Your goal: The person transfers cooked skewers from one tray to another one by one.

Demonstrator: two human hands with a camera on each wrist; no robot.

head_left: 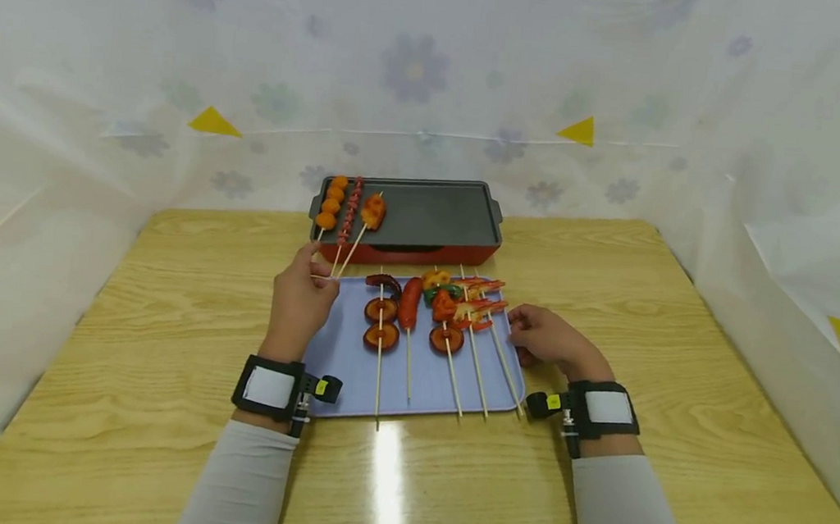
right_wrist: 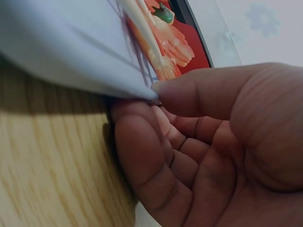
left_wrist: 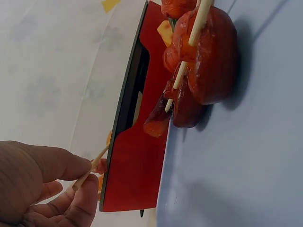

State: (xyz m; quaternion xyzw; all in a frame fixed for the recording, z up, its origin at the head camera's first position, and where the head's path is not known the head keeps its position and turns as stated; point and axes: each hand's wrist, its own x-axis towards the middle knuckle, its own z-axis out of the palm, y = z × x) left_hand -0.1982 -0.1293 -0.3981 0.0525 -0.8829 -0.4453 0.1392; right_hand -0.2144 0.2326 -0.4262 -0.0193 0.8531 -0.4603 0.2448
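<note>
Thumb and index finger of my left hand (head_left: 302, 298) pinch the bare stick of a skewer with a browned, wing-like piece (head_left: 373, 211), as the left wrist view shows close up. That piece lies over the left part of a dark griddle (head_left: 431, 209) with a red base. Beside it on the griddle are a skewer of orange balls (head_left: 332, 203) and a thin red skewer (head_left: 351, 211). My right hand (head_left: 550, 338) grips the right edge of a pale lilac tray (head_left: 351, 384), thumb (right_wrist: 189, 92) on top and fingers beneath the rim.
On the tray lie a mushroom skewer (head_left: 380, 337), a sausage skewer (head_left: 410, 304), a mixed skewer (head_left: 447, 340) and shrimp skewers (head_left: 477, 308). The tray sits just in front of the griddle on a wooden table (head_left: 164, 316). A flowered white curtain (head_left: 421, 65) hangs behind.
</note>
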